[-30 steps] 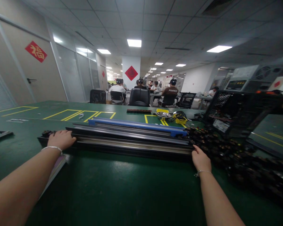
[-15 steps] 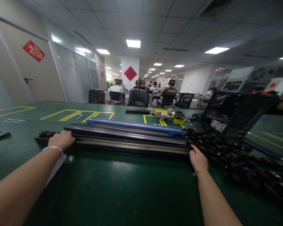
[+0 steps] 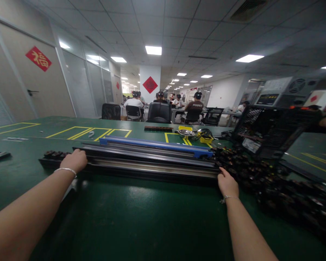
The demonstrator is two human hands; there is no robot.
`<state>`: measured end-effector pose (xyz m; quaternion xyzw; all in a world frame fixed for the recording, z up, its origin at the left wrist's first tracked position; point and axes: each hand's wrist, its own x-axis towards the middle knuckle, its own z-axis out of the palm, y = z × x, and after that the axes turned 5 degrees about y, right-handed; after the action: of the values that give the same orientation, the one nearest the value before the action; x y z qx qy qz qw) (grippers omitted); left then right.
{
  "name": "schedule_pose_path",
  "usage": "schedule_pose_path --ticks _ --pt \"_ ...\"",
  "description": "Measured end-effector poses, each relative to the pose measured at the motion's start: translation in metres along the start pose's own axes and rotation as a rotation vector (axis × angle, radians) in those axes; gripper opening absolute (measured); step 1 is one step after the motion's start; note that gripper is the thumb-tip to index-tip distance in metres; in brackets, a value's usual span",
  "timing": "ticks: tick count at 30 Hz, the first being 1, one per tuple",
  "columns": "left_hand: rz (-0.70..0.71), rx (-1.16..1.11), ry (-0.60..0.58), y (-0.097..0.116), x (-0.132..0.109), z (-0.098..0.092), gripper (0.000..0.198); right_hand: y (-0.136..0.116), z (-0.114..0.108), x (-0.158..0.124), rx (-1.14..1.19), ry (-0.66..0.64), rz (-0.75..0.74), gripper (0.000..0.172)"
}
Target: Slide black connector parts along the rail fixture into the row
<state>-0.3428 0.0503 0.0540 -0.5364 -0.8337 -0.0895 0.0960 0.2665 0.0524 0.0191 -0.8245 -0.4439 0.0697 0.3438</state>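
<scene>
A long black channel-shaped rail with a shiny inner groove lies across the green table in front of me. My left hand is closed over its left part, its fingers bent over the far edge and their tips hidden. Several small dark parts sit in the rail's left end, just beyond that hand. My right hand grips the right end, with the index finger laid along it. Close behind are another black rail and a blue rail, roughly parallel.
A heap of small dark parts spreads over the right side, beside an open black computer case. Farther back stand a metal dish, a yellow tray and a dark strip. Several people sit at desks beyond the table.
My left hand has shifted slightly right and up along the rail. My right hand stays at the rail's right end, almost unmoved.
</scene>
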Motion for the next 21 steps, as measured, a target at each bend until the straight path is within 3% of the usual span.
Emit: schedule_pose_path --ticks 9,14,21 --pt "-0.124 -0.023 -0.053 0.0066 0.0011 0.0002 0.046 -0.0007 -0.0006 -0.0012 0.022 0.005 -0.011 0.055" --pt "-0.212 -0.101 -0.067 0.0103 0.004 -0.0051 0.063 0.0003 0.0 -0.0008 0.019 -0.001 -0.004 0.056" --pt "-0.223 -0.237 -0.002 0.0085 -0.0011 0.0008 0.033 -0.0009 -0.0009 -0.0016 0.021 -0.011 -0.006 0.056"
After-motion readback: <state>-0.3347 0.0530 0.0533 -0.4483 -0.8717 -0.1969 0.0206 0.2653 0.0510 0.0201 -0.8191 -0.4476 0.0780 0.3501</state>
